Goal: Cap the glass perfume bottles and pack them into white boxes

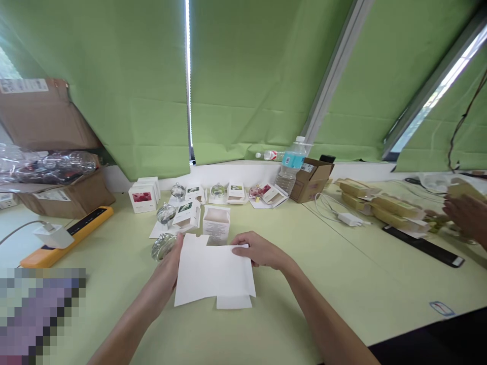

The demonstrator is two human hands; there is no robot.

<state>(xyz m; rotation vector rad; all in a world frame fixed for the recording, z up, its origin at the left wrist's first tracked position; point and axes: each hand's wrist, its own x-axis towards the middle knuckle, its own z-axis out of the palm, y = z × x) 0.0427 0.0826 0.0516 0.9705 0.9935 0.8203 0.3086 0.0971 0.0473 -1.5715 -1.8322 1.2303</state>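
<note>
A white flat cardboard box blank point(213, 274) with cut flaps is held up in front of me, above the table. My left hand point(165, 276) grips its left edge, fingers hidden behind it. At the upper right corner my right hand point(262, 249) is closed, with thumb and fingers pinching the card. Just left of my left hand, a clear glass bottle point(163, 246) lies on the table. Behind the card an open white box point(216, 222) stands upright. Farther back, another glass bottle point(166, 214) rests next to a printed white box point(186, 215).
Several small printed boxes point(143, 196) stand at the back. A water bottle point(292, 165) and a brown carton point(312, 181) are by the wall. To the left lies an orange power strip point(85, 234). At far right, another person's hand point(466, 215) is near yellowish boxes point(393, 210).
</note>
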